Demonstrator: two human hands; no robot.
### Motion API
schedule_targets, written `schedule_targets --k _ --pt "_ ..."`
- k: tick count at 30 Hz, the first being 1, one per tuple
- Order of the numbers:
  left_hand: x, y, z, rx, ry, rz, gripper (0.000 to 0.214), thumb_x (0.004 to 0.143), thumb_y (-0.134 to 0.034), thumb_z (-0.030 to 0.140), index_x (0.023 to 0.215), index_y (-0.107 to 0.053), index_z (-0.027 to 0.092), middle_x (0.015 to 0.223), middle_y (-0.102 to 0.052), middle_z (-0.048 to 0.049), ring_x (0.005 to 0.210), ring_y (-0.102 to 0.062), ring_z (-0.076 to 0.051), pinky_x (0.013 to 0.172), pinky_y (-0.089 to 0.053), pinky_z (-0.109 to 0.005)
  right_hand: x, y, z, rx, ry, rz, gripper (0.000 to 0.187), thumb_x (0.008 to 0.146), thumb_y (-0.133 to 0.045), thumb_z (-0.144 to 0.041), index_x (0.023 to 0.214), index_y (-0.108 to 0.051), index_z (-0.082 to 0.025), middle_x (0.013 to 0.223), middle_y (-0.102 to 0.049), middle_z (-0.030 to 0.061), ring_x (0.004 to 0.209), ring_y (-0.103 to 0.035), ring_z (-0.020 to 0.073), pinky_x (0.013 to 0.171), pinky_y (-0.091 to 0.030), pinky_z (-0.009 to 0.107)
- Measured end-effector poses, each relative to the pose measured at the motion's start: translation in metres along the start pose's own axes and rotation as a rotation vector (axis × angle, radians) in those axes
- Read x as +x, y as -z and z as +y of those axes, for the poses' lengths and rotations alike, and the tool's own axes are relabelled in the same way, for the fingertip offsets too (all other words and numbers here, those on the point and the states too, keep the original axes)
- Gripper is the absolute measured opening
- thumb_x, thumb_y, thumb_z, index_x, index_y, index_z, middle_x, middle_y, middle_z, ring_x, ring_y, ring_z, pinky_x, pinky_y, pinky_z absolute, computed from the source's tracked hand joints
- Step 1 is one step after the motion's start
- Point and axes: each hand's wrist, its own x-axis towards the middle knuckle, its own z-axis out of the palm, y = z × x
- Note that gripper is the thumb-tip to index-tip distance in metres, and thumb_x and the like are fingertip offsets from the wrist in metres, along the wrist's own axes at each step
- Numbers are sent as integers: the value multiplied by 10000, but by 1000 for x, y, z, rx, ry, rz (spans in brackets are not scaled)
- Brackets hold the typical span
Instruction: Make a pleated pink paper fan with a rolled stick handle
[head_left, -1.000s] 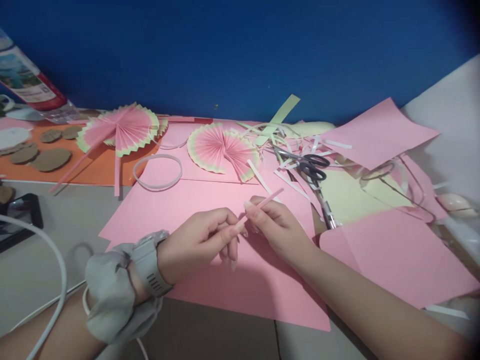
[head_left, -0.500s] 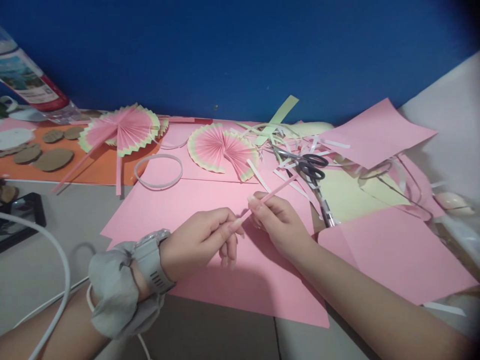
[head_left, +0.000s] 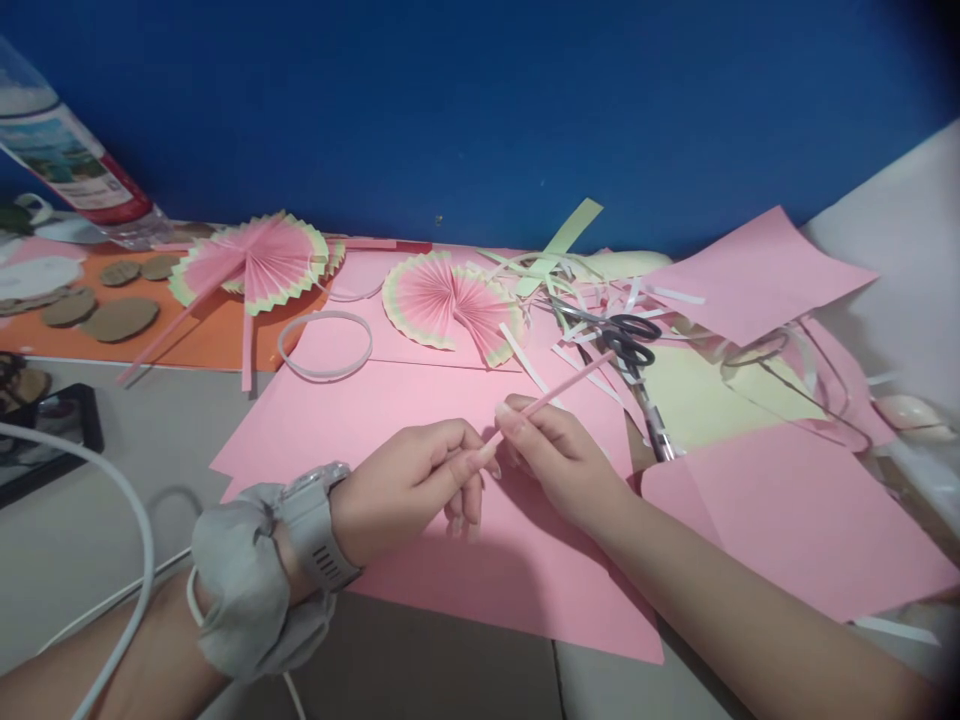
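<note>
A thin pink paper stick [head_left: 573,382] runs slantwise between my hands, its far end pointing up and right. My left hand [head_left: 439,475] pinches its lower end between thumb and fingers, a grey watch and a grey scrunchie on that wrist. Close beside it, my right hand [head_left: 559,450] grips the stick further along with thumb and fingertips. Both hands are over large pink paper sheets [head_left: 420,580]. Beyond them lies a folded pink paper fan [head_left: 454,300] with a yellow-green edge. Black-handled scissors [head_left: 628,348] rest near the stick's far end.
At the left, another fan [head_left: 247,262] with pink sticks lies on orange paper [head_left: 195,342] beside brown cardboard discs [head_left: 120,319]. A tape ring [head_left: 325,346], a bottle [head_left: 82,165] and a phone [head_left: 56,435] are nearby. Pink sheets [head_left: 810,510] and paper strips crowd the right.
The view has shifted slightly, so everything sits a little further right and lower. More of the pink stick shows beyond my right hand, and my left hand is closer to my right.
</note>
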Motion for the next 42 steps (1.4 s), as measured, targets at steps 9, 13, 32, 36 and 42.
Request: schedule_targets --k 9,13,32,36,42 --pt "-3 0 0 79 -10 21 252 978 -342 336 849 -493 181 573 -636 31 531 -551 -88 582 -434 -205 -1 2 7 210 -99 23 434 917 -468 -477 593 -406 -195 491 -319 -80 435 -279 69 457 -233 250" --pt "0 1 1 129 -18 11 249 981 -311 297 854 -490 180 576 -639 30 545 -544 -91 595 -428 -208 -2 0 5 68 -72 64 413 916 -492 -439 594 -398 -199 521 -342 -73 465 -328 75 485 -264 256" --pt "-2 0 1 151 -18 31 261 971 -323 315 850 -514 184 554 -649 14 583 -571 -114 663 -454 -239 -2 2 6 107 -71 13 424 955 -398 -457 621 -397 -197 538 -324 -74 479 -310 70 506 -276 251" --pt "-3 0 2 159 11 16 255 969 -337 320 862 -523 183 554 -642 30 501 -518 -89 555 -420 -200 -3 2 2 49 -48 -76 440 962 -399 -431 599 -425 -183 564 -366 -62 496 -333 63 518 -288 247" --pt "-3 0 1 118 20 33 272 960 -375 379 845 -527 185 543 -635 38 483 -503 -78 523 -401 -185 -3 1 3 125 -54 -12 449 953 -396 -468 599 -413 -190 525 -338 -73 463 -309 64 496 -282 244"
